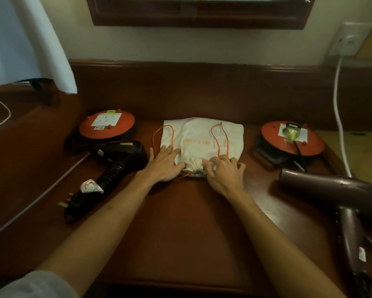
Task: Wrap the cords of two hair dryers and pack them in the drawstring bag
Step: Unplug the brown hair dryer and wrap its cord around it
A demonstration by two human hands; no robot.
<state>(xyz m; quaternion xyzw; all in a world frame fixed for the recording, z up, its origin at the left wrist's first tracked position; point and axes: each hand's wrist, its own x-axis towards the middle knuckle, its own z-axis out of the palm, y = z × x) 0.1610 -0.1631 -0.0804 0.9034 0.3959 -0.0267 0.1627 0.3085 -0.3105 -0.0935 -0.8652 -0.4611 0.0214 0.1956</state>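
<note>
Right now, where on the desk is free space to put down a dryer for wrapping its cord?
The widest bare patch of desk lies between the two forearms, near of the drawstring bag. The left side is crowded by the black dryer and its plug, the right by the maroon dryer.

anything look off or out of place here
Nothing damaged or spilled. Both hands rest on the bag's cinched mouth. The black dryer and maroon dryer lie outside it; the maroon one's cord looks unwrapped.
</note>
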